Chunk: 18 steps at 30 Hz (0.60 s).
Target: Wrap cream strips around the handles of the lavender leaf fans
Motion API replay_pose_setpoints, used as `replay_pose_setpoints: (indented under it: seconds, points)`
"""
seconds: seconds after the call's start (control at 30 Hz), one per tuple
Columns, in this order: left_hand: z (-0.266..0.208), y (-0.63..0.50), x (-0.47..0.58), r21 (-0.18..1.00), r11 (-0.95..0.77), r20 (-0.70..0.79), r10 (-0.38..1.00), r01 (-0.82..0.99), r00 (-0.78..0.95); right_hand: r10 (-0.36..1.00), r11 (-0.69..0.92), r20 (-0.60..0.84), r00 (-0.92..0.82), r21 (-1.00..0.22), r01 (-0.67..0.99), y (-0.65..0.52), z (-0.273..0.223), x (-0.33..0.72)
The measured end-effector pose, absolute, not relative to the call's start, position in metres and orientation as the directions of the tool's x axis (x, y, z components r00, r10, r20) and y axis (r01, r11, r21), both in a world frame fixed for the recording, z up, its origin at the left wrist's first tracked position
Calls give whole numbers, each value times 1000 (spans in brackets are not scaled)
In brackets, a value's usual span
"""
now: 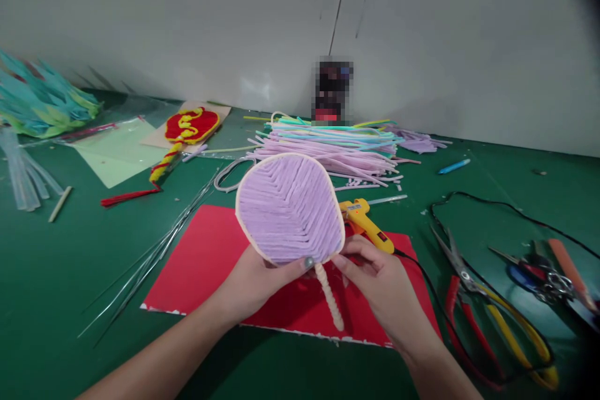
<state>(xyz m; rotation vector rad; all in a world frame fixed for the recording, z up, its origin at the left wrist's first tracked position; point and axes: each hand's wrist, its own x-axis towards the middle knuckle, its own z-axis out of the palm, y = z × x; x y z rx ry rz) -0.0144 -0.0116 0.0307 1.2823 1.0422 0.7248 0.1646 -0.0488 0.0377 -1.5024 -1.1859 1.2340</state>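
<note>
Steadying the purple fan (290, 206) above the red board (187, 269) seems best done by its pale rim, so the strips stay flat; the left hand's (265, 281) grip is clamped on the fan's lower edge, thumb in front; the right hand's (377, 272) grip pinches the rim beside the handle (330, 297). Pressing lightly should avoid bending it; the glue gun (372, 228) at the red board's far right edge deserves clearance.

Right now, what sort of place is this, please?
Probably a handicraft workspace: a yellow plastic glue gun, a pile of long pastel craft stems, and a round lilac fan-shaped piece.
</note>
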Motion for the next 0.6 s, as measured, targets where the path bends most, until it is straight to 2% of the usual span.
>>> replay_pose_setpoints:
  seconds: [0.2,0.6]
  points:
    - [34,-12,-14,979,152,-192,906,134,378,981,-191,-184,55,-966,175,-49,35,166]
    - [35,-12,-14,986,99,-144,910,134,389,964,-265,-266,-9,-961,79,-50,36,165]
